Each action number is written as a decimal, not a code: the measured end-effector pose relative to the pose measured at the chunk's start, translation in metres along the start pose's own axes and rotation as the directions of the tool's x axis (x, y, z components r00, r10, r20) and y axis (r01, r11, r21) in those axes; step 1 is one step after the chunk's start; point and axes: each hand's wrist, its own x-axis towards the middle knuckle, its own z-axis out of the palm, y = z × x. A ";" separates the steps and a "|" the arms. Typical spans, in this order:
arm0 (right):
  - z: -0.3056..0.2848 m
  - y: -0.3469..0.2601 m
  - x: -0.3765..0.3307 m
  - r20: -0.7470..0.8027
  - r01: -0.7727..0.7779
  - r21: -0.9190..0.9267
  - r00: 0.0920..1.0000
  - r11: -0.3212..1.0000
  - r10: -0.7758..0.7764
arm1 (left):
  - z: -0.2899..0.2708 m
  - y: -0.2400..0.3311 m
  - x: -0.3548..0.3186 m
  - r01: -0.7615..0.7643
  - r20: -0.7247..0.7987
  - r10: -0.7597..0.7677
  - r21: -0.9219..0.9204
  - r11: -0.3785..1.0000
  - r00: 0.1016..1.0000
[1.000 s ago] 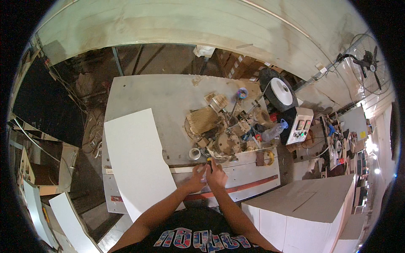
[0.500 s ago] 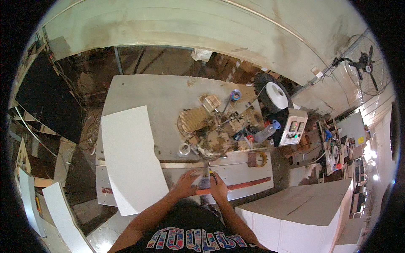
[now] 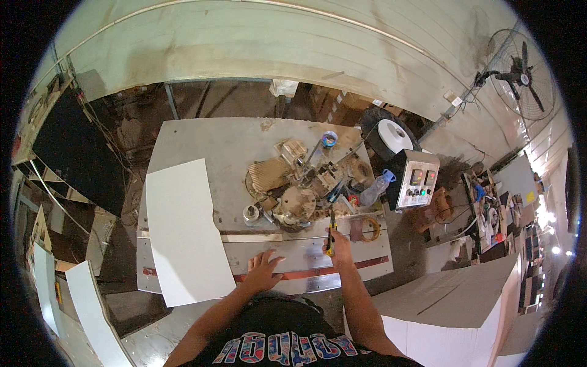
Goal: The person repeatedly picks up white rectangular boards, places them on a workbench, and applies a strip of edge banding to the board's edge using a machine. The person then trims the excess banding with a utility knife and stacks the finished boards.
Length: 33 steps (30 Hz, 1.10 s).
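Observation:
My right hand (image 3: 340, 249) is closed around a yellow and black utility knife (image 3: 331, 240), its tip pointing away from me toward the machine. My left hand (image 3: 264, 270) has its fingers spread and holds nothing; it is low over the metal front of the table, near the red strip (image 3: 313, 271). Left of that hand a large white panel (image 3: 186, 238) with a curved, notched edge lies across the table. Beyond my hands stands a dusty edge-working machine (image 3: 298, 205) with a round top plate.
A white spool (image 3: 394, 136) and a control box (image 3: 418, 179) stand at the far right. A plastic bottle (image 3: 374, 189) and a tape roll (image 3: 370, 229) lie near the machine. A large carton (image 3: 440, 300) is at my right; another white panel (image 3: 92, 306) leans at my left.
My right hand has moved right and forward with the knife, away from my left hand. The left hand has shifted slightly left and its fingers show more clearly. The view has tilted slightly.

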 end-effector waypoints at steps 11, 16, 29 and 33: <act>0.011 0.043 0.025 -0.001 -0.150 0.068 0.989 0.986 0.150 | 0.004 0.005 0.000 -0.017 -0.051 0.020 0.058 0.998 0.999; 0.016 0.048 0.021 0.006 -0.160 0.050 0.987 0.986 0.160 | 0.003 0.004 0.000 0.011 0.008 -0.011 0.063 0.998 1.000; 0.029 0.051 -0.003 -0.100 -0.176 0.140 0.977 0.974 0.190 | -0.004 0.001 0.003 -0.016 0.028 0.015 0.029 0.999 0.999; 0.022 0.043 -0.025 -0.094 -0.104 0.014 0.990 0.994 0.105 | -0.005 0.001 0.003 -0.041 -0.004 0.041 0.042 0.998 0.999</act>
